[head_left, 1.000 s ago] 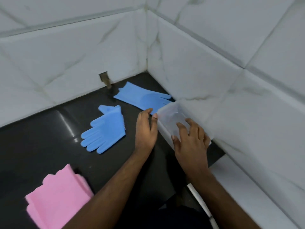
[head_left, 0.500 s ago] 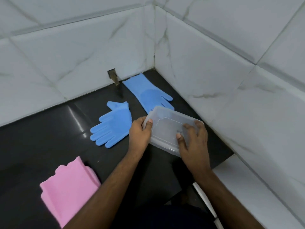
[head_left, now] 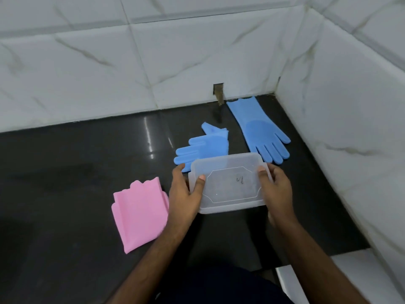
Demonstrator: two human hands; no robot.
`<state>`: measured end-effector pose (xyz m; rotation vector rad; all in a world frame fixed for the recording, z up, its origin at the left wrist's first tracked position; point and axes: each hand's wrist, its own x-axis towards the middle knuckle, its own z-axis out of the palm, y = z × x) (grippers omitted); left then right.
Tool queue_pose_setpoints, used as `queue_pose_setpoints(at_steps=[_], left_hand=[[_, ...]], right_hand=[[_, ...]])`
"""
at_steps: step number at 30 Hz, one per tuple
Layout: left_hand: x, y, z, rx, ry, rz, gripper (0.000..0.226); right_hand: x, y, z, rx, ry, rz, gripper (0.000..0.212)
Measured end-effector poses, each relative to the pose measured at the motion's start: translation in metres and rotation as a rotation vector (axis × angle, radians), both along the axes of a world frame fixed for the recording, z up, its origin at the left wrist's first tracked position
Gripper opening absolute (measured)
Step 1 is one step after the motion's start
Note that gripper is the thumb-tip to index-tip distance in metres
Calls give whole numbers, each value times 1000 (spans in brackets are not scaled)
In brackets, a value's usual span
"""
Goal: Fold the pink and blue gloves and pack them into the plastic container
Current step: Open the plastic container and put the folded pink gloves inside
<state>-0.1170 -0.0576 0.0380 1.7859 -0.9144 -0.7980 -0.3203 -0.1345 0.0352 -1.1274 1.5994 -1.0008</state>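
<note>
This looks like a home kitchen: a polished black stone counter (head_left: pixel 87 172) runs into a corner of white marble-look wall tiles (head_left: pixel 175 62). Blue silicone scrubbing gloves (head_left: pixel 260 130) lie near the counter's back right corner, by a small cutout (head_left: pixel 218 89) in the tiles.

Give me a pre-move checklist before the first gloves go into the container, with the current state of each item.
1. Container held steady: ok, left hand and right hand grip its two ends.
2. Container open: not ok, the lid looks still on.
3. Pink gloves folded: ok, they lie in a folded stack on the counter, left of the container.
4. Blue gloves folded: not ok, the far one lies flat at full length; the near one is only folded at the cuff.
5. A hand free to pick up gloves: not ok, both hold the container.
6. Container empty: cannot tell through the cloudy lid.
</note>
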Motion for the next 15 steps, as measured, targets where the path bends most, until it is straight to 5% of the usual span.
queue_pose_setpoints(at_steps=[6, 9, 12, 15], left_hand=[[10, -3, 4, 74, -281, -333, 122], [14, -10, 4, 144, -278, -464, 140], [17, -16, 3, 149, -266, -427, 130], [8, -17, 3, 53, -14, -148, 92]], right_hand=[[1, 3, -8, -77, 119, 81, 31], [-3, -8, -4, -103, 177, 174, 29], [-8, -21, -3, -65, 199, 247, 28], [-5, -26, -2, -46, 159, 226, 20]])
